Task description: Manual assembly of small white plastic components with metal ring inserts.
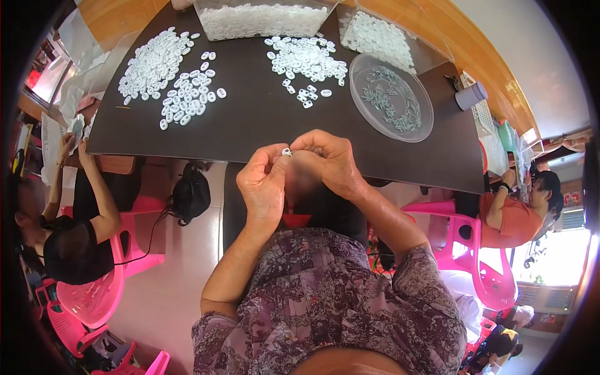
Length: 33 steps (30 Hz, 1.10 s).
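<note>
My left hand pinches a small white plastic piece between thumb and fingertips, just off the near edge of the table. Close against it, the fingers of my right hand are closed in a pinch. What they hold is too small to make out. Ahead on the dark table lie a pile of white oval pieces with holes, a smaller group of the same ovals and a heap of small white pieces. A round clear dish to the right contains many small grey metal screws or pins.
Along the far edge stand two clear bins, one at the middle and one at the right, with white pieces inside. A grey cup is at the far right. People sit on pink chairs at the left and right.
</note>
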Tool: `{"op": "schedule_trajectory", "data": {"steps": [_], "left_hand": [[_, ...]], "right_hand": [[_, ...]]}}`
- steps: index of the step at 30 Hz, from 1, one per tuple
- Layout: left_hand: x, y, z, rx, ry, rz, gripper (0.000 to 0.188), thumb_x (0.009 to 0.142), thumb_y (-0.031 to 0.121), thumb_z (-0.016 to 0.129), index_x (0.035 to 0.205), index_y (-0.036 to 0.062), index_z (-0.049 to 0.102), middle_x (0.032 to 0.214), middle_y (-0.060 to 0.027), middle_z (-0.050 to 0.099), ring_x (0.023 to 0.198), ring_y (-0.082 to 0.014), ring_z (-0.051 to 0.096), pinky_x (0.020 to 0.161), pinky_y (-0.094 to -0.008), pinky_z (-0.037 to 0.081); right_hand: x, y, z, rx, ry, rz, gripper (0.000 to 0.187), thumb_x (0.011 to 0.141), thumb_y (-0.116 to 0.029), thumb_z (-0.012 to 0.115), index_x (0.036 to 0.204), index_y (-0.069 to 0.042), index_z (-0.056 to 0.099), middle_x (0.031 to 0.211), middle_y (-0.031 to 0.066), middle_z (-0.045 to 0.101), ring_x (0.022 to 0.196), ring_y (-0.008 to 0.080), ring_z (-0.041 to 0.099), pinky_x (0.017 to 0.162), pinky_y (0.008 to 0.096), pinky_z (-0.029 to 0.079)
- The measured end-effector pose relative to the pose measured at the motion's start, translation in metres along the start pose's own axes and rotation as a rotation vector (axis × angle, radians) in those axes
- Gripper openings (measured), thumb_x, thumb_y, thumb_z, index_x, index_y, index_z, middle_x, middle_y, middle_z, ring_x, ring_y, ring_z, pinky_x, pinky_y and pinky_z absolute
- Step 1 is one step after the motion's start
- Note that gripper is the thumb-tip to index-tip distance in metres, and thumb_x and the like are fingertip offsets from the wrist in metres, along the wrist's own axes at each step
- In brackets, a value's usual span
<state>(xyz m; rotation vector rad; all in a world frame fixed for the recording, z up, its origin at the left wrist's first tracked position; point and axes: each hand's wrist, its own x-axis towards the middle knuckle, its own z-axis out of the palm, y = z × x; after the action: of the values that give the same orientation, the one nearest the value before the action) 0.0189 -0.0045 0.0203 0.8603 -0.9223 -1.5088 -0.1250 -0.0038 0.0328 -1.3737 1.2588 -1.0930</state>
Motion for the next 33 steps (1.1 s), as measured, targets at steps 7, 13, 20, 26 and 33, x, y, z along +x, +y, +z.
{"op": "schedule_trajectory", "data": {"steps": [7, 13, 20, 26, 33], "left_hand": [[-0.001, -0.002, 0.002, 0.039, 0.021, 0.02, 0.011, 0.086, -0.001, 0.056, 0.096, -0.0035, 0.061, 0.077, -0.0019, 0.06, 0.061, -0.004, 0.053, 0.051, -0.0167, 0.043], [0.0, -0.007, 0.004, 0.105, 0.024, 0.067, 0.01, 0.086, -0.002, 0.056, 0.094, -0.0038, 0.062, 0.077, -0.0021, 0.06, 0.061, -0.0038, 0.053, 0.051, -0.017, 0.043], [0.003, -0.005, 0.002, 0.019, 0.039, 0.034, 0.012, 0.086, -0.001, 0.056, 0.096, -0.0038, 0.061, 0.078, -0.0037, 0.06, 0.061, -0.006, 0.055, 0.051, -0.0178, 0.045], [0.017, 0.0, -0.002, -0.098, -0.01, 0.021, 0.015, 0.086, 0.0, 0.057, 0.1, -0.0065, 0.059, 0.082, -0.0106, 0.062, 0.063, -0.0117, 0.058, 0.052, -0.0213, 0.048], [0.02, 0.007, -0.004, -0.055, 0.023, 0.013, 0.017, 0.086, 0.002, 0.057, 0.1, -0.007, 0.059, 0.08, -0.012, 0.063, 0.062, -0.0138, 0.059, 0.052, -0.0246, 0.05]], "right_hand": [[0.001, -0.003, 0.002, -0.179, 0.049, -0.1, 0.006, 0.081, -0.003, 0.062, 0.085, 0.001, 0.063, 0.08, 0.0011, 0.059, 0.069, 0.0037, 0.053, 0.06, 0.019, 0.043], [0.004, -0.002, 0.005, -0.217, 0.094, -0.235, 0.004, 0.078, -0.003, 0.062, 0.08, 0.0, 0.063, 0.074, 0.002, 0.054, 0.063, 0.0057, 0.047, 0.055, 0.0213, 0.037], [0.009, -0.003, 0.001, -0.338, 0.062, -0.335, 0.005, 0.079, -0.005, 0.061, 0.081, 0.0, 0.062, 0.073, 0.0059, 0.056, 0.067, 0.013, 0.052, 0.059, 0.0262, 0.041], [0.039, -0.008, -0.046, -0.867, 0.237, -0.732, 0.01, 0.075, -0.006, 0.063, 0.085, -0.004, 0.063, 0.078, 0.0127, 0.058, 0.074, 0.0308, 0.055, 0.066, 0.0382, 0.044], [0.087, 0.017, -0.077, -1.37, 0.315, -0.656, 0.012, 0.065, 0.002, 0.059, 0.075, -0.005, 0.06, 0.071, 0.0114, 0.052, 0.075, 0.0298, 0.051, 0.064, 0.0395, 0.042]]}}
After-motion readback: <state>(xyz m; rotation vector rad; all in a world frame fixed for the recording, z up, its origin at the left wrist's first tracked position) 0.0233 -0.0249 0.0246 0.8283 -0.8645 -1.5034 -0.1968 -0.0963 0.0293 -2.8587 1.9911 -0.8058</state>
